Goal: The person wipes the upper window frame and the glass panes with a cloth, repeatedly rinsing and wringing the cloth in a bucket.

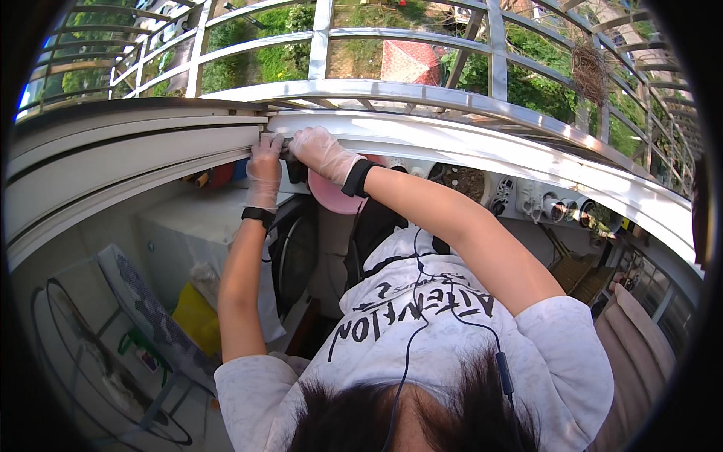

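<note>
Both hands wear clear plastic gloves and meet at the white window frame [395,127], near the edge of a sliding sash [135,148]. My left hand [265,164] rests its fingertips at the sash's end. Just right of it, my right hand [316,148] is bent with curled fingers over the sill. A small dark item [287,148] shows between the hands; its kind is unclear, and the fingers hide which hand holds it. Below my right hand is a pink plastic basin [337,192], partly covered by the wrist.
Metal safety bars [406,90] run outside the window, with a bundle of dry twigs [588,72] on them. Shoes [501,195] and potted plants [600,217] stand below the sill at right. A round black-rimmed door [296,254] and a yellow cloth or bag [196,319] lie lower left.
</note>
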`<action>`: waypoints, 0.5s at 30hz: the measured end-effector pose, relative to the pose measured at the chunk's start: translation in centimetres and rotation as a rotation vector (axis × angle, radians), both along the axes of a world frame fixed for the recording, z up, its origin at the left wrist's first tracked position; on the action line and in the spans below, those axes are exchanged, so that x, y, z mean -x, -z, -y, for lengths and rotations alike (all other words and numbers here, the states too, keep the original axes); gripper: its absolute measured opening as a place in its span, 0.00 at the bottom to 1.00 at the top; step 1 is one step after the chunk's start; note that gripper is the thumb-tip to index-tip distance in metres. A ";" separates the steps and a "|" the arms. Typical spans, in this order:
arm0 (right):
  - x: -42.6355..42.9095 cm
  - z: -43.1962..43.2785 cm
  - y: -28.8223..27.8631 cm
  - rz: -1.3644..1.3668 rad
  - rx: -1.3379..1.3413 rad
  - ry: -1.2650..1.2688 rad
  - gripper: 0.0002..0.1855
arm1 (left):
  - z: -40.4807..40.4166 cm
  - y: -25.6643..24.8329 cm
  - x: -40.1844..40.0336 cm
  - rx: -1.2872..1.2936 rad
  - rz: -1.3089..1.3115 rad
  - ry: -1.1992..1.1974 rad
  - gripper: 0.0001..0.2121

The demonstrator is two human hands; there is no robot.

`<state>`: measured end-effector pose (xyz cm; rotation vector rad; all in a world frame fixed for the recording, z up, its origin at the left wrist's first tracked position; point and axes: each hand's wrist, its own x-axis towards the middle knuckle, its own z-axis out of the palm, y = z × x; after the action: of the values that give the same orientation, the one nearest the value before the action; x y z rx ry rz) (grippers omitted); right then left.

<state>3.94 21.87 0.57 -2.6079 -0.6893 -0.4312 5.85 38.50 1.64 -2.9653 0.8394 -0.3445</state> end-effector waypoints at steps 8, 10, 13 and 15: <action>8.0 16.6 -1.5 -0.223 -0.029 0.144 0.04 | 15.3 0.1 5.8 -0.117 -0.083 0.270 0.08; 12.0 23.2 -1.6 -0.228 0.203 0.187 0.03 | 21.6 0.0 8.5 -0.089 -0.119 0.445 0.08; 18.0 32.6 -3.6 -0.139 0.100 0.257 0.02 | 31.3 1.1 12.9 0.090 -0.048 0.621 0.09; 21.8 37.3 -4.2 -0.308 0.566 0.460 0.03 | 37.9 2.3 16.1 0.238 -0.076 0.664 0.09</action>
<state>-17.82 -15.38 4.79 -3.2747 -0.1005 0.0662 -10.25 0.63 -0.64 -2.8146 1.9070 -0.3678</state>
